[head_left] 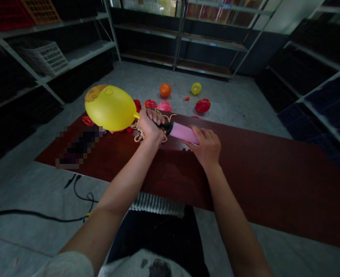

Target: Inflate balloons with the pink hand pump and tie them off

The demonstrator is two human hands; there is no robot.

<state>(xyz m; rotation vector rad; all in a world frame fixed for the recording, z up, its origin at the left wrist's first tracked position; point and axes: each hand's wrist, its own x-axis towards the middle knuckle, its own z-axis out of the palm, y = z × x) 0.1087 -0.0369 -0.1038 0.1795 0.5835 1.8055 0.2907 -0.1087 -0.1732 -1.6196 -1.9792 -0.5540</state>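
A large yellow balloon, inflated and with an orange-brown print on its far left end, points to the left. My left hand is closed around the balloon's neck and the black end of a pink hand pump. The exact join between neck and nozzle is hidden by my fingers. My right hand grips the other end of the pump's pink barrel, which is held tilted above the dark red-brown table. Under my left hand lies a tangle of beige strings, partly covered.
Several inflated balloons lie beyond the table, among them an orange balloon, a small yellow balloon and a red balloon. A blurred-out dark object rests on the table's left. Black cables cross the floor; shelves stand around.
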